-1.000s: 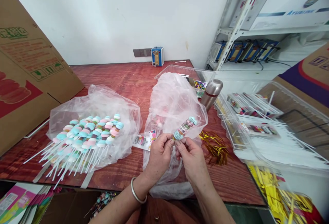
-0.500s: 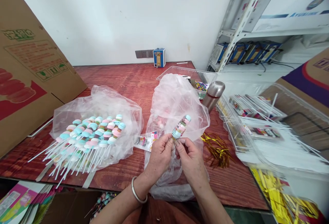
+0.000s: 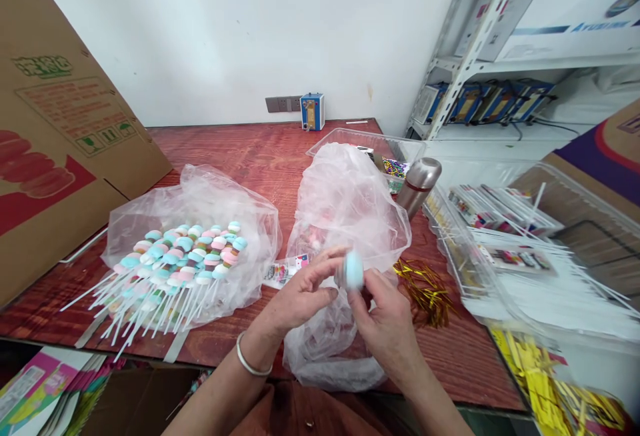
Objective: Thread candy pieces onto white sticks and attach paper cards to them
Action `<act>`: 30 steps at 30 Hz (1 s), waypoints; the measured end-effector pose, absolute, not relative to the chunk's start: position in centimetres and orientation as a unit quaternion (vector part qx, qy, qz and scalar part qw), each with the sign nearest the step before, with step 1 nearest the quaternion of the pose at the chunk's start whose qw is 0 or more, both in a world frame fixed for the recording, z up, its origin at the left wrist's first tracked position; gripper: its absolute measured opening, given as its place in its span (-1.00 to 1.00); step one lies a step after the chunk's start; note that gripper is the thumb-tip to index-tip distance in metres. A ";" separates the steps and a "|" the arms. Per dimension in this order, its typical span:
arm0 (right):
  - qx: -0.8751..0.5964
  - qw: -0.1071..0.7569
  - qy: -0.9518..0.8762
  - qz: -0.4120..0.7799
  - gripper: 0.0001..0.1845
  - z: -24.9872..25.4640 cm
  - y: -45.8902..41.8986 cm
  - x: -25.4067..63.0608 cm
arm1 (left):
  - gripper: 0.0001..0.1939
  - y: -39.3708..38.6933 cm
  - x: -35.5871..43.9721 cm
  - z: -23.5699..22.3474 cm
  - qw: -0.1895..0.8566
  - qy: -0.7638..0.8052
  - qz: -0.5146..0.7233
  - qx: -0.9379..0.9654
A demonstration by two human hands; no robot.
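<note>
A wrapped marshmallow stick point(image 3: 353, 271), blurred, points its pale blue end toward me. My right hand point(image 3: 384, 313) pinches it near its lower end; the stick itself is hidden. Beside it on the left is my left hand point(image 3: 305, 293), fingers stretched out and thumb apart, the fingertips close to the marshmallow; whether they touch it I cannot tell. Beneath both hands spreads a clear plastic bag point(image 3: 345, 203) with some pinkish pieces inside. To the left, a pile of marshmallow sticks point(image 3: 185, 256) in blue, pink and white lies on another plastic bag point(image 3: 260, 223).
Gold twist ties point(image 3: 425, 293) lie right of my hands, near a steel thermos point(image 3: 419, 186). A printed card point(image 3: 283, 272) rests between the bags. On the right is a clear tray point(image 3: 480, 316) of white sticks and cards. A cardboard box point(image 3: 65, 123) stands at left.
The marshmallow stick has tipped from upright-slanted to end-on toward me. My left hand has let go of its lower end and opened, shifting left; my right hand keeps its pinch.
</note>
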State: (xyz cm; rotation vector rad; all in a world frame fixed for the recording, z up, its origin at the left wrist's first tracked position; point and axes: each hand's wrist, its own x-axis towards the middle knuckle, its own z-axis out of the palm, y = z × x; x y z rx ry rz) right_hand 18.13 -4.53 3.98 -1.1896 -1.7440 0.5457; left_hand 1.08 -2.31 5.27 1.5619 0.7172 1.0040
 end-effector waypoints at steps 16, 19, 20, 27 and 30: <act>-0.403 0.439 -0.791 0.138 -0.80 5.1 -7.3 18.4 | -0.71 -3.5 0.1 7.4 0.511 0.312 0.382 0.704; -0.442 0.461 -0.745 0.194 -0.82 4.9 -6.6 19.0 | -0.64 -3.9 0.1 7.3 0.487 0.306 0.343 0.743; -0.445 0.466 -0.737 0.202 -0.84 5.0 -6.5 19.3 | -0.60 -4.1 0.2 7.1 0.460 0.322 0.340 0.754; -0.432 0.479 -0.739 0.194 -0.89 5.0 -7.1 19.1 | -0.69 -4.3 0.5 6.2 0.414 0.387 0.421 0.708; -0.407 0.459 -0.754 0.234 -0.82 4.5 -7.2 17.4 | -0.59 -4.6 0.2 6.6 0.584 0.313 0.417 0.622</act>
